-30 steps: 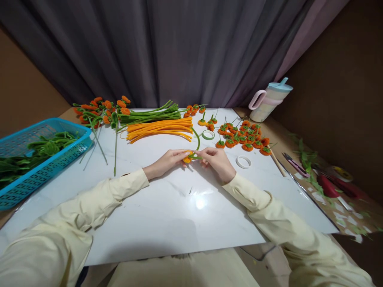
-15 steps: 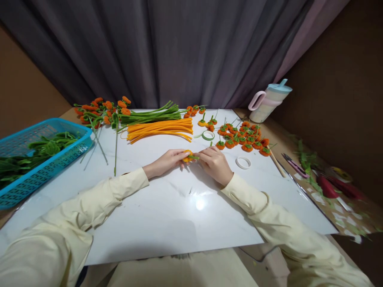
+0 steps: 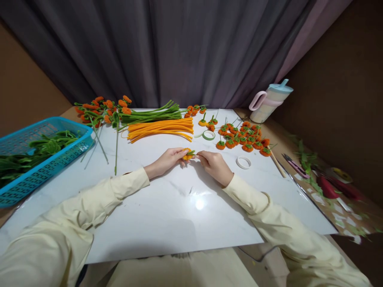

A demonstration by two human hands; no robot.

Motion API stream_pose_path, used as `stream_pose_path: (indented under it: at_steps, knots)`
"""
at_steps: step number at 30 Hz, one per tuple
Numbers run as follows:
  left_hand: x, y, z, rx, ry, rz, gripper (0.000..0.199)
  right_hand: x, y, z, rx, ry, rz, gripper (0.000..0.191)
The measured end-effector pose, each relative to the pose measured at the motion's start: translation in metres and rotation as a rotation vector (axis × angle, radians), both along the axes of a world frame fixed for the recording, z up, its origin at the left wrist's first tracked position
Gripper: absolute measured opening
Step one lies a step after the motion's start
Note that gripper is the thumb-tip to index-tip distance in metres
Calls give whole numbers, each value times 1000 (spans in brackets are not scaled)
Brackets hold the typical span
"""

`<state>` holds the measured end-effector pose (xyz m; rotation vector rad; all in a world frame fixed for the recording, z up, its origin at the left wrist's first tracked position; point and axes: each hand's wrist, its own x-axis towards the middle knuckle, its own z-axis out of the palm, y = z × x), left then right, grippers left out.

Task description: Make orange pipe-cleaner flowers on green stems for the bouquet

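My left hand [image 3: 170, 159] pinches a yellow-orange pipe cleaner flower [image 3: 188, 154] between thumb and fingers, above the middle of the white table. A short green stem [image 3: 192, 152] points from the flower toward my right hand [image 3: 214, 163]. My right thumb and forefinger are pinched together close to the stem's end; what they grip there is too small to make out. Just beyond my hands lie a bundle of orange pipe cleaners [image 3: 161, 129] and a roll of green tape [image 3: 208, 135]. A white tape roll [image 3: 243, 162] rests right of my right hand.
Several finished orange flower heads [image 3: 239, 135] lie at the back right, green stems [image 3: 152, 113] at the back. A blue basket [image 3: 60, 157] with green leaves stands left. At right are a tumbler [image 3: 271, 101], a wooden stick [image 3: 277, 163], pink-handled snips [image 3: 296, 166] and red-handled pliers [image 3: 327, 187].
My right hand has drawn slightly right, away from the flower, and its fingers have come together in a pinch. The green stem now tilts a little upward. My left hand stays nearly still.
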<state>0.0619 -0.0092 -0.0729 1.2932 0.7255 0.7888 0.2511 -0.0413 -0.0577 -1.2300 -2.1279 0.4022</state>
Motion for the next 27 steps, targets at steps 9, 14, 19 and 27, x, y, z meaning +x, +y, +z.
stream_pose_path:
  at_steps: [9,14,19,27]
  knots:
    - [-4,1,7,-125,-41,-120,36,9,12,3,-326,246,108,30]
    - [-4,-1,8,-71,18,-113,38,13,17,5,-319,245,195,39]
    - [-2,-2,6,-56,40,-39,36,4,7,-1,-31,100,224,30]
    - [-3,-1,11,-132,-45,-86,34,5,4,-11,174,-5,106,37]
